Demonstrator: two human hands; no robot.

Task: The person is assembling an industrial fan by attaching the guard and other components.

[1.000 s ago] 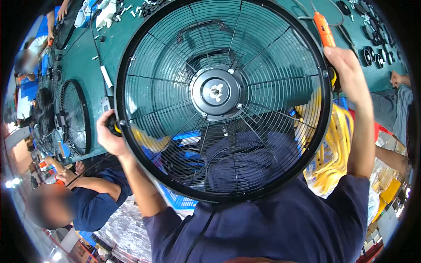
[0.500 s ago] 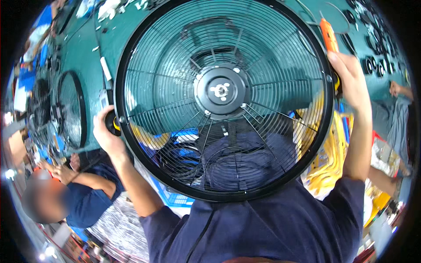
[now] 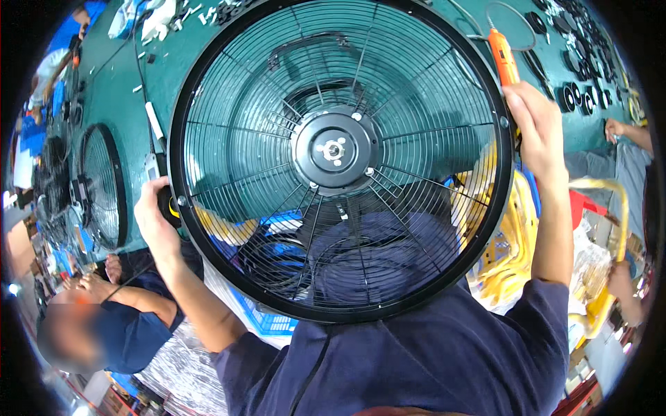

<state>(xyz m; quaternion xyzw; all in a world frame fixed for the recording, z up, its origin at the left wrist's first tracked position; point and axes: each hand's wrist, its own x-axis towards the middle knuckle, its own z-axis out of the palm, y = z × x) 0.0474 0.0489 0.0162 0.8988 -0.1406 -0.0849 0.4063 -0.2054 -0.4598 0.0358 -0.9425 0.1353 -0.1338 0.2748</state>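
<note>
**Fan guard held up by its rim between two hands above a green desk**

The round black guard hides much of the desk and the wearer's front, which show only in strips through its wires. The left hand is curled on the guard's left rim; the right hand grips the right rim, a little higher.

Just beyond the guard's upper right rim, an orange tool stands in line with the right fingertips; whether they touch, I cannot tell. Farther right of the guard, black round parts crowd the desk, and another person's hand shows at its edge.

Left of the guard, a white stick-shaped piece lies near its rim, with a second round wire guard farther out. Small white parts are scattered past its upper left. A co-worker in dark blue sits to its lower left.

Below the guard's lower left rim, a blue crate shows its slotted wall. Dark cables appear behind the wires above it; whether they lie inside, I cannot tell. Yellow pieces are heaped beside the guard's lower right; what holds them is unclear.
</note>
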